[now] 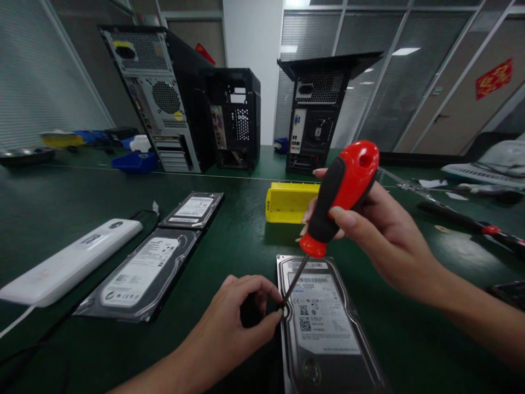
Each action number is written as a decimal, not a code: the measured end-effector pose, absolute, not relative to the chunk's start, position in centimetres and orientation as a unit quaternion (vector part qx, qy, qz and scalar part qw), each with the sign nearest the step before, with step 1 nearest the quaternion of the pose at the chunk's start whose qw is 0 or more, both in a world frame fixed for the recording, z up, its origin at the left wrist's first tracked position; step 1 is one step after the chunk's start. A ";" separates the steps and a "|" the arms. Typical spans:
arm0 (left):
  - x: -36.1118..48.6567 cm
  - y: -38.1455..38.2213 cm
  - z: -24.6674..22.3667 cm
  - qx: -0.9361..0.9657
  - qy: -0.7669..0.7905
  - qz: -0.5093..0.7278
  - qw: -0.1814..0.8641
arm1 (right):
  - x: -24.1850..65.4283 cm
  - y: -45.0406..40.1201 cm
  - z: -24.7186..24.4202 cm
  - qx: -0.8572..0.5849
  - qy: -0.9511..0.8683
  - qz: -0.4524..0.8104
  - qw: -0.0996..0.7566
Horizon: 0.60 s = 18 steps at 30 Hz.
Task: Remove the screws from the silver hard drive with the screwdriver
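The right hand (381,232) clasps the red-handled screwdriver (340,191), tip at the left edge of the hard drive (328,328) on the table (233,235), where the left hand (238,312) has finger and thumb nearly together (pinching what, I cannot tell).

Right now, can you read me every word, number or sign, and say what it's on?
"18", probably: long white plastic bar.
"CE": white label on the silver-and-black metal hard drive at front.
Too blurred or small: that label's other print; labels on two flat dark hard drives; yellow plastic bin print; red paper sign characters; yellow computer-case sticker.
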<state>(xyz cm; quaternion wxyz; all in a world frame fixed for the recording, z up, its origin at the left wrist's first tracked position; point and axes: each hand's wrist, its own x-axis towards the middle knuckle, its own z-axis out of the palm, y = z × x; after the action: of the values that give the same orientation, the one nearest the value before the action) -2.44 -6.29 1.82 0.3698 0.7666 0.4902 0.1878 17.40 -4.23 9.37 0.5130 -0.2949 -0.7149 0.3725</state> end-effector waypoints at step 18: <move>-2.4 -6.0 1.8 0.763 0.479 0.184 0.392 | 17.5 -4.5 9.5 -0.278 -0.718 0.381 0.511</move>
<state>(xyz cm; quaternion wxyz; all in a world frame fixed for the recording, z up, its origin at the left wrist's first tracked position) -2.36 -6.02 1.81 0.3917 0.7634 0.4794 0.1843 17.50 -4.51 9.46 0.5114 -0.2783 -0.7181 0.3813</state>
